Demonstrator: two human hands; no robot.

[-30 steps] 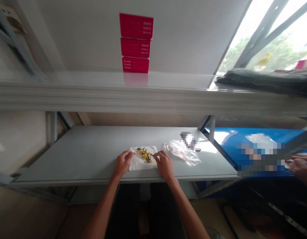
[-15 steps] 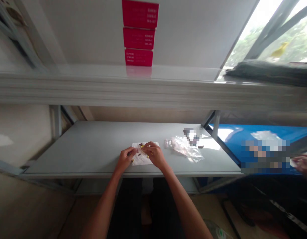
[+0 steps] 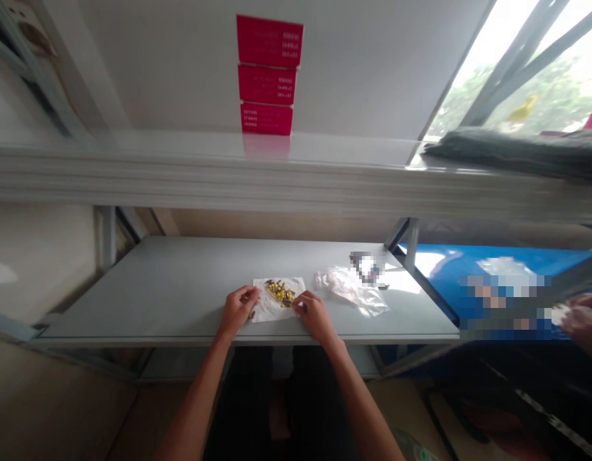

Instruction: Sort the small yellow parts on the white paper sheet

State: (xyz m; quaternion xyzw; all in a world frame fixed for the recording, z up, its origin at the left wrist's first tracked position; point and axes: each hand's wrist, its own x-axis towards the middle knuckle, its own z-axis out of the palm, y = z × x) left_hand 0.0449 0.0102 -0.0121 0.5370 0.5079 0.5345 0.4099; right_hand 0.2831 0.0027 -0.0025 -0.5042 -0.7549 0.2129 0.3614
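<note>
A white sheet, cloth or paper (image 3: 263,314), lies near the front edge of the grey table. On it is a loose pile of small yellow and dark brown pieces (image 3: 281,292), too small to name. My left hand (image 3: 237,310) is at the sheet's left edge with its fingers bent together; whatever is between them is hidden. A few dark pieces (image 3: 251,314) lie just under that hand. At the pile's right side, the fingertips of my right hand (image 3: 313,314) are pinched together, and I cannot make out what they hold.
Crumpled clear plastic bags (image 3: 356,291) lie right of the sheet, beside a blurred-out item (image 3: 367,266). Three stacked red boxes (image 3: 267,77) stand on the shelf (image 3: 180,173) above. Another person's hand (image 3: 584,317) is at the blue table (image 3: 430,262) on the right.
My right hand has moved right and down, off the pile, and my left hand has shifted slightly left. More of the yellow and brown pieces now shows between them.
</note>
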